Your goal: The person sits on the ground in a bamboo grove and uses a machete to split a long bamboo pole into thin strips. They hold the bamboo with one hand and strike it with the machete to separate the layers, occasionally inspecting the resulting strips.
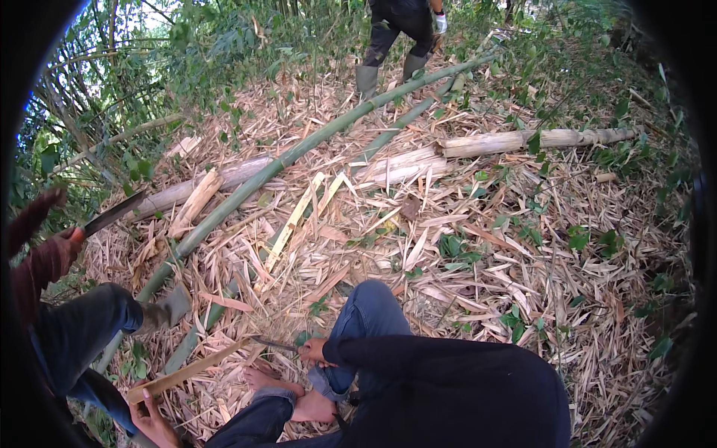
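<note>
My left hand is closed round the near end of a split bamboo strip at the lower left. The strip slants up and right, in front of my bare feet. By my bent knee, my right hand grips a knife. Its narrow dark blade points left, and the tip meets or overlaps the strip's far end; whether they touch I cannot tell. Most of the knife handle is hidden in my fingers.
At the left, another person's hand holds a machete. A long green bamboo pole crosses diagonally; pale logs and split yellow bamboo pieces lie beyond. Dry leaves cover the ground. A person in boots stands far off.
</note>
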Demonstrator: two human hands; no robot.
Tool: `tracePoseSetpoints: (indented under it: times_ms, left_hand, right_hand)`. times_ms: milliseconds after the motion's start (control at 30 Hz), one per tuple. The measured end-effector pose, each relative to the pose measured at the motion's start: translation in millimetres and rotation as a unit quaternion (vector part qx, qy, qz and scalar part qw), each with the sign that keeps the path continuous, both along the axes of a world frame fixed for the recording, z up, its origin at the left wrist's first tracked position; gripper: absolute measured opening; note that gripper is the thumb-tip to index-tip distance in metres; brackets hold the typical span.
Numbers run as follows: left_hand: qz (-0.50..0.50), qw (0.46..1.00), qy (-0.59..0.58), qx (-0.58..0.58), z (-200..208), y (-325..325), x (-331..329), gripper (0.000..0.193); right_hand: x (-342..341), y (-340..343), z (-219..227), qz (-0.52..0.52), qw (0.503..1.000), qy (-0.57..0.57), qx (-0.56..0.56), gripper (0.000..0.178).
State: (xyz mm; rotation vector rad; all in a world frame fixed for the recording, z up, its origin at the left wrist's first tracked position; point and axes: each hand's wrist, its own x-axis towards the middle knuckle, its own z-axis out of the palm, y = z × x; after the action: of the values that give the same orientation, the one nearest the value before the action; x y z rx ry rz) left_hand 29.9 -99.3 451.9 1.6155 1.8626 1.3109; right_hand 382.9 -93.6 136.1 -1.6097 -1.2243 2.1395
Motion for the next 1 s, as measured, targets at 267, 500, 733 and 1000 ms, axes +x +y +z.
tracePoseSetpoints:
  times_ms: [267,500,733,1000]
  left_hand:
    - [-0.014,0.999,-0.039,0.020,23.3,-7.3,25.4,0.015]
    - [-0.010,0.999,-0.024,0.026,22.2,-6.0,25.2,0.020]
    - [0.009,1.000,-0.003,-0.005,21.8,-6.5,21.5,0.023]
    - [0.013,0.999,-0.007,-0.046,3.8,-0.5,-4.2,0.025]
  right_hand:
    - [-3.9,-1.2,-11.4,0.001,1.000,0.015,0.000,0.036]
    - [-4.3,-0.8,-14.2,-0.007,1.000,0.025,0.001,0.046]
    - [-4.5,1.4,-12.5,-0.002,1.000,0.011,-0.017,0.035]
    - [-5.1,0.8,-12.6,-0.002,1.000,0.019,-0.011,0.035]
